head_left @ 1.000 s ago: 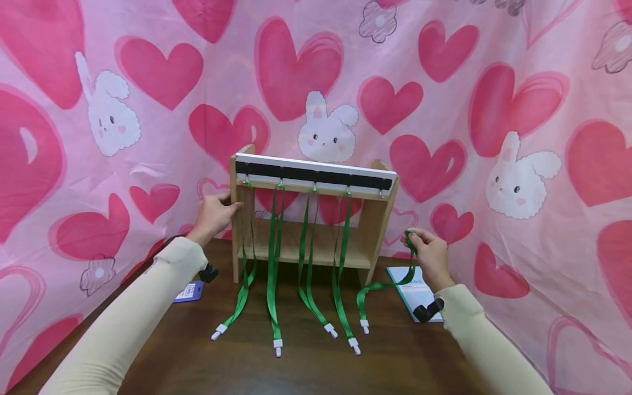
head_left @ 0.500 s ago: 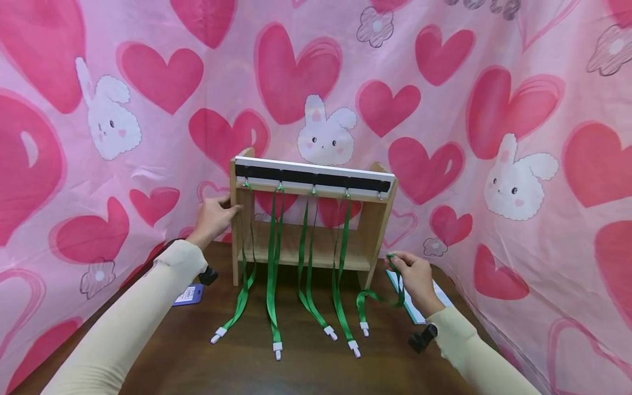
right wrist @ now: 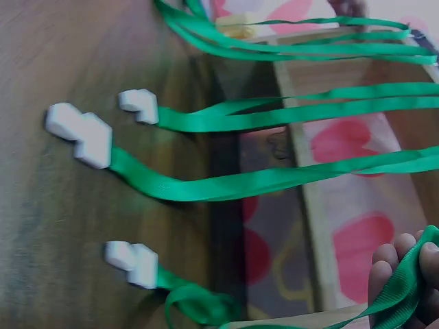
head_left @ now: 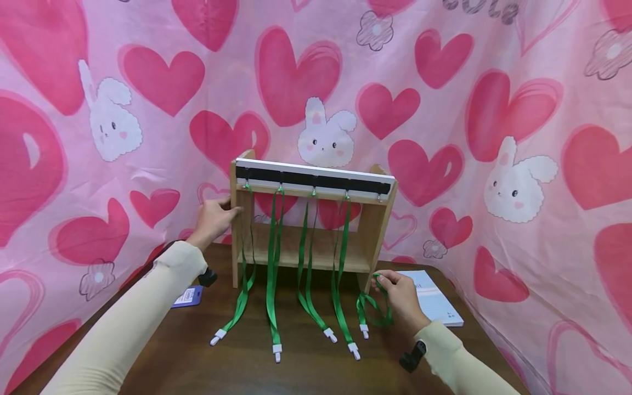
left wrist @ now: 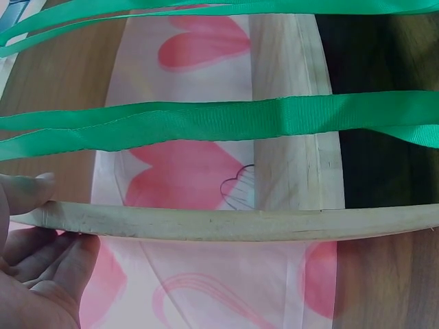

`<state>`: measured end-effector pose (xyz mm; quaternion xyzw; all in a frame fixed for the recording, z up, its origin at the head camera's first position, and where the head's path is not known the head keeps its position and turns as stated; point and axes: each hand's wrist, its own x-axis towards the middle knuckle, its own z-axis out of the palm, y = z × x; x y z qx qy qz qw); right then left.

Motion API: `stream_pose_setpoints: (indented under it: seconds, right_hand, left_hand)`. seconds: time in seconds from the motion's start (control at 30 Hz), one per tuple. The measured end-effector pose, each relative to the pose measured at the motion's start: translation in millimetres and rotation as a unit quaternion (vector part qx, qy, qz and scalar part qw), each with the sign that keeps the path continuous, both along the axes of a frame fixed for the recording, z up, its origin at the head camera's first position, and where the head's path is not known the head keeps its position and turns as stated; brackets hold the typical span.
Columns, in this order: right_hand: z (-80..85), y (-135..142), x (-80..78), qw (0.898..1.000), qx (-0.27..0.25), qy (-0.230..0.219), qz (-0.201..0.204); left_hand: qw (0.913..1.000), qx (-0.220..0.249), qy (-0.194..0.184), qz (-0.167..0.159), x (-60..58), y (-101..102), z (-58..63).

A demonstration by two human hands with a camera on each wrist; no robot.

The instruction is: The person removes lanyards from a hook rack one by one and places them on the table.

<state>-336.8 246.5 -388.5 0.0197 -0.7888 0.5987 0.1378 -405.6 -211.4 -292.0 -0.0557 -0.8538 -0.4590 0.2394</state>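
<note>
A small wooden rack (head_left: 306, 247) stands on the table, with a white and black hook strip (head_left: 316, 180) along its top front. Several green lanyards (head_left: 273, 269) hang from its hooks, their white clips lying on the tabletop; the rightmost hook (head_left: 380, 197) is bare. My left hand (head_left: 213, 220) grips the rack's left side panel (left wrist: 206, 223), thumb on one side and fingers on the other. Beside the rack's lower right leg, my right hand (head_left: 401, 296) pinches the looped end of another green lanyard (right wrist: 405, 284). That lanyard's white clip (head_left: 364, 331) rests on the table.
To the left, a blue card holder (head_left: 190, 296) lies partly behind the left sleeve. A pale booklet (head_left: 436, 302) lies on the dark wooden table (head_left: 237, 373) right of my right hand. Pink heart-and-rabbit fabric (head_left: 444, 109) surrounds the table at the back and sides.
My right hand has moved left and down with the lanyard's loop, close to the rack's right leg, uncovering more of the booklet. The left hand stays on the side panel.
</note>
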Motion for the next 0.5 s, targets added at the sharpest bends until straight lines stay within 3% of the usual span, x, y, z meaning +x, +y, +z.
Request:
stream_pose_setpoints:
  seconds: [0.23,0.5]
  right_hand:
    - [-26.4,0,-12.0,0.999,0.000,-0.033,-0.021]
    - [-46.0,5,-28.7,0.996,0.051,-0.050,-0.055]
  left_hand:
    - [1.0000,0.004,-0.002,-0.004,-0.8,1,1.3]
    - [1.0000,0.007,-0.003,-0.006,-0.1,0,0.9]
